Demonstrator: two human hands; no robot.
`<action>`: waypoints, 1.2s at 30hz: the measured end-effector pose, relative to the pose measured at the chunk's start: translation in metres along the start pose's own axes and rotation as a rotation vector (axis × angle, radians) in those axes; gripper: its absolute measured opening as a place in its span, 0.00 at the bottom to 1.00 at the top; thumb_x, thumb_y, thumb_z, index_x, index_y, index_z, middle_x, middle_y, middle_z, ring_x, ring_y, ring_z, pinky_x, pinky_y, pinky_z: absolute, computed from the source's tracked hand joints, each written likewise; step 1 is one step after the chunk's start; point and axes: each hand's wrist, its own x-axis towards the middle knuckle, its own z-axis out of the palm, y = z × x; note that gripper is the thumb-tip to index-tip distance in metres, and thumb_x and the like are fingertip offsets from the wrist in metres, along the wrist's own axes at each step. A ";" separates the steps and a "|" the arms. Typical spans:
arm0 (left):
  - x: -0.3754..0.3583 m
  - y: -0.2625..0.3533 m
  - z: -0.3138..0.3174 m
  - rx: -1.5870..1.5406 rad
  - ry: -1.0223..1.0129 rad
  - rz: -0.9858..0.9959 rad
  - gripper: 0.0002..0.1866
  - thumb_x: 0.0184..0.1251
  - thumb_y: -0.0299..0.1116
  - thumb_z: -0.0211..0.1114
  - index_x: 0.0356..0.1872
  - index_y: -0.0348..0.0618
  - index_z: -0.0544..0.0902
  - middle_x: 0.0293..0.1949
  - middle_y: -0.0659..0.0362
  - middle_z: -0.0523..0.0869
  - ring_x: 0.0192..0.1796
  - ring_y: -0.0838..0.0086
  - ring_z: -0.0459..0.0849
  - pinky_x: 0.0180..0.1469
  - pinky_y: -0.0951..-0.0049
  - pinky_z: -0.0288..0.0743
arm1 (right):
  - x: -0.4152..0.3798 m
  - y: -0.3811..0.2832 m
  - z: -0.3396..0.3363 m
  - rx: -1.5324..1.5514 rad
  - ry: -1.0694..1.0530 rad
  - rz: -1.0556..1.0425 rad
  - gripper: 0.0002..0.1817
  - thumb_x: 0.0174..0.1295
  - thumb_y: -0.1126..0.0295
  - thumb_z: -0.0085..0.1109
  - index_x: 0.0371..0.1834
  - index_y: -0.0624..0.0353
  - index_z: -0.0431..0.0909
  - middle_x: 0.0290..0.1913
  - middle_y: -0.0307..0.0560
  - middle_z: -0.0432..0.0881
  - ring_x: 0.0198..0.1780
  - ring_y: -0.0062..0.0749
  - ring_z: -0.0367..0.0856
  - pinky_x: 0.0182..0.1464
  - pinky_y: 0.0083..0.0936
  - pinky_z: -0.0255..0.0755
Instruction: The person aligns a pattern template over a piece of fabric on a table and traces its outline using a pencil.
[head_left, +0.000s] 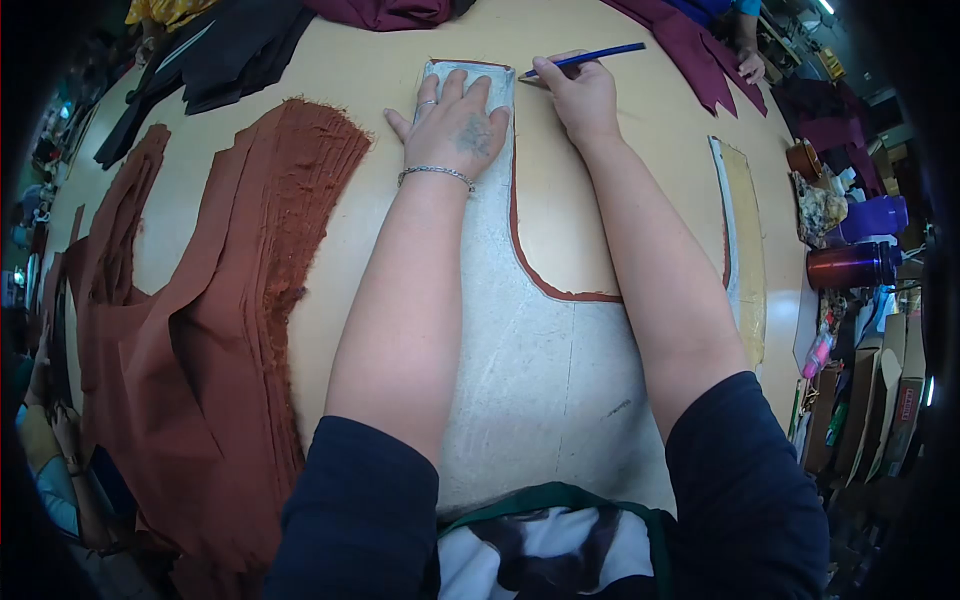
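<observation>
My left hand point(455, 125) lies flat with fingers spread on the top of a grey pattern template point(540, 370), pressing it onto rust-brown fabric whose edge point(520, 250) shows around the template. A bracelet circles that wrist. My right hand point(582, 92) grips a blue pencil point(590, 57), its tip touching the template's upper right corner. Both forearms stretch forward over the template on the tan table point(350, 240).
A thick stack of cut rust-brown fabric pieces point(220, 330) lies at left. Black fabric point(215, 50) and maroon fabric point(690, 40) lie at the far edge, where another person's hand point(750, 65) rests. A second template point(742, 240), bottles point(855, 262) and boxes sit at right.
</observation>
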 end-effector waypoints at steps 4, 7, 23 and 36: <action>0.001 0.000 -0.001 0.001 0.000 0.007 0.25 0.61 0.49 0.48 0.60 0.58 0.65 0.66 0.64 0.56 0.69 0.66 0.47 0.63 0.36 0.35 | -0.011 -0.002 0.003 -0.092 0.004 -0.044 0.13 0.49 0.63 0.63 0.28 0.63 0.77 0.26 0.46 0.81 0.28 0.31 0.79 0.35 0.24 0.71; 0.000 0.000 -0.001 0.006 -0.003 0.007 0.26 0.61 0.49 0.48 0.60 0.58 0.65 0.66 0.64 0.56 0.69 0.66 0.47 0.63 0.36 0.35 | -0.015 -0.008 0.003 -0.140 0.003 -0.058 0.13 0.49 0.62 0.63 0.27 0.62 0.76 0.24 0.46 0.80 0.27 0.32 0.78 0.34 0.24 0.71; 0.002 0.001 -0.001 0.021 -0.008 0.000 0.26 0.60 0.51 0.48 0.60 0.58 0.65 0.66 0.64 0.56 0.69 0.66 0.48 0.61 0.34 0.36 | -0.149 -0.069 -0.037 -0.161 -0.211 -0.214 0.09 0.50 0.70 0.62 0.25 0.62 0.72 0.22 0.48 0.75 0.26 0.38 0.74 0.30 0.27 0.69; 0.000 0.000 -0.001 0.015 -0.002 0.010 0.25 0.62 0.50 0.48 0.61 0.58 0.64 0.66 0.64 0.56 0.69 0.66 0.47 0.63 0.36 0.35 | -0.053 -0.025 -0.001 0.011 -0.165 -0.064 0.11 0.55 0.67 0.57 0.33 0.65 0.73 0.25 0.51 0.79 0.27 0.32 0.79 0.31 0.25 0.71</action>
